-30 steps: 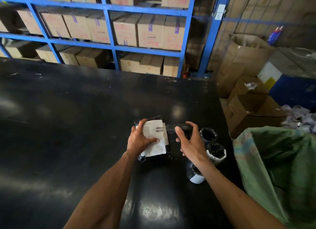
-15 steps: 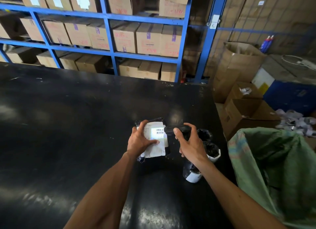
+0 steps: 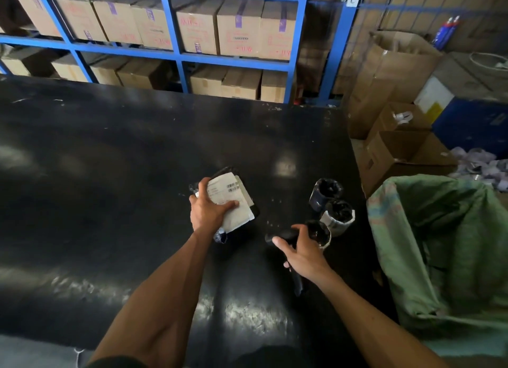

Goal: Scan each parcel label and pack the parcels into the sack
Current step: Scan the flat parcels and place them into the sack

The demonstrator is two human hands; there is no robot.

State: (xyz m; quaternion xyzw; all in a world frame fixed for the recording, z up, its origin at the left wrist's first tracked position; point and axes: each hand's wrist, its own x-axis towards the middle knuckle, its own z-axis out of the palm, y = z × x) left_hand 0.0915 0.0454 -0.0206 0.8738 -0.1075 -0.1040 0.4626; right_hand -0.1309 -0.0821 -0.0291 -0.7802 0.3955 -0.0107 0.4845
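Observation:
My left hand (image 3: 206, 209) grips a flat black parcel (image 3: 236, 200) with a white barcode label facing up, held just above the black table (image 3: 110, 175). My right hand (image 3: 303, 253) is closed around a black handheld scanner (image 3: 281, 234), low over the table and to the right of the parcel. Three round black-wrapped parcels with white labels stand near the table's right edge: one at the back (image 3: 325, 193), one in the middle (image 3: 338, 216), and one (image 3: 320, 234) partly hidden behind my right fingers. The open green sack (image 3: 445, 244) hangs beside the table on the right.
Blue shelving (image 3: 176, 51) stacked with cardboard boxes stands behind the table. Open cardboard boxes (image 3: 395, 153) sit on the floor at the right, behind the sack, beside a blue bin (image 3: 472, 123) and a heap of small wrapped items (image 3: 483, 168).
My right hand has pulled the scanner away from the label, down and to the right. The scan light on the label is gone. My left hand has tilted the parcel slightly.

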